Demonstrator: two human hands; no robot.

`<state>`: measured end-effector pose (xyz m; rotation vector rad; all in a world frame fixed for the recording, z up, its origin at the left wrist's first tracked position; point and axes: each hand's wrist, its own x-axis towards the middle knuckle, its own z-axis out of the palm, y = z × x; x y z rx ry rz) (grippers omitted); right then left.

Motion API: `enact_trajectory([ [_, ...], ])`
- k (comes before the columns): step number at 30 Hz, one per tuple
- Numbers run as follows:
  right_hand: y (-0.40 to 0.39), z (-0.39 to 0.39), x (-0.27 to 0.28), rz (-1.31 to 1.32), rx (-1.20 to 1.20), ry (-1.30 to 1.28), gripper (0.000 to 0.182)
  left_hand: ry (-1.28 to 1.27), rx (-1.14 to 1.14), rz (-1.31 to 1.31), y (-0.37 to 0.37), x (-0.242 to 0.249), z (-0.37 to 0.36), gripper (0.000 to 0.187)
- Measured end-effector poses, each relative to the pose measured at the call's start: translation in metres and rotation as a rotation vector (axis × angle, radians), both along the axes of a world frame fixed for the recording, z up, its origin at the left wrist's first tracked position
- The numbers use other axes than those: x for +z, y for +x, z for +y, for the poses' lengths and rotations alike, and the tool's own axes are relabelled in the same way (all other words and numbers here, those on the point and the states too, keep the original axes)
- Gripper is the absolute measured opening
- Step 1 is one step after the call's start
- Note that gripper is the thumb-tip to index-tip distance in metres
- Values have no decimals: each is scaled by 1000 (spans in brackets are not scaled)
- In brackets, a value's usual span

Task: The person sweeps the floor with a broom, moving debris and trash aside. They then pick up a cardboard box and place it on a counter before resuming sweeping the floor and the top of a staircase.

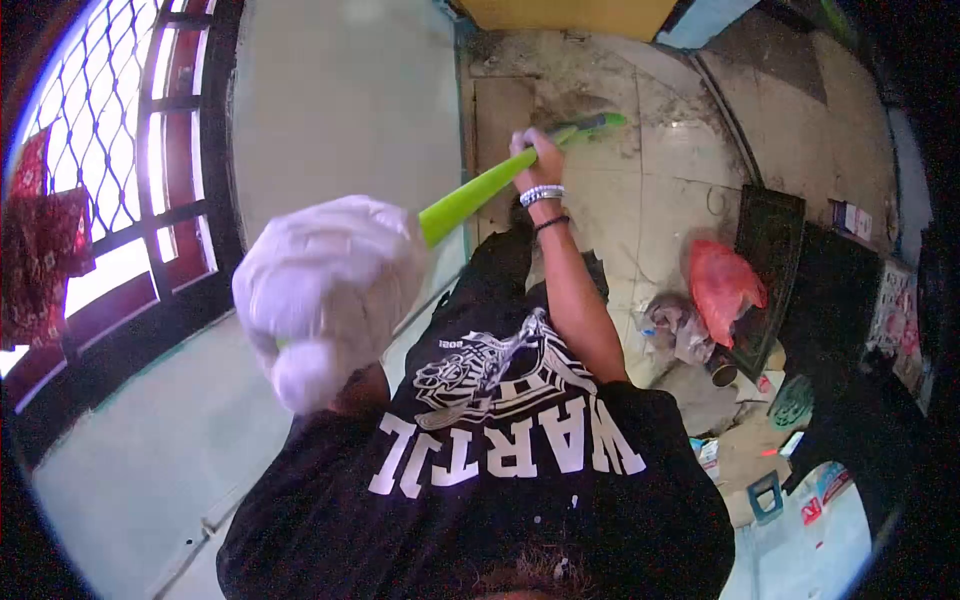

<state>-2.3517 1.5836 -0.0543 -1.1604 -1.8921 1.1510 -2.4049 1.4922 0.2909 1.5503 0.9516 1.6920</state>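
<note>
A long green handle [470, 203] runs slantwise from upper right to lower left in front of my black shirt. It looks like a broom, its green head [602, 122] down by the dusty floor. My left hand [330, 285], in a white glove-like covering, is closed round the upper end, large and blurred close to the camera. Further down, my right hand [538, 162] wraps round the handle, with a beaded bracelet [542, 194] and a dark band on its wrist.
Dark dirt lies on the tiled floor [665, 150] around the broom head. To the right are a red plastic bag [722, 285], a clear bag [680, 325] and a dark mat [770, 240]. A pale wall [340, 100] and a barred window [110, 130] stand at left.
</note>
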Motion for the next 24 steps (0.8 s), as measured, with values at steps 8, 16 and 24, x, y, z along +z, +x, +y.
enact_trajectory([
  [8, -137, 84, -15, 205, 62, 63, 21, -294, 56, 611, -42, -25, 36, 16],
  [16, -165, 155, -82, -103, 208, -151, 18, -473, 170, 354, -89, -97, 103, 18],
  [24, -158, 135, -6, 136, 15, 147, 13, -294, 430, 162, -100, -21, 74, 18],
])
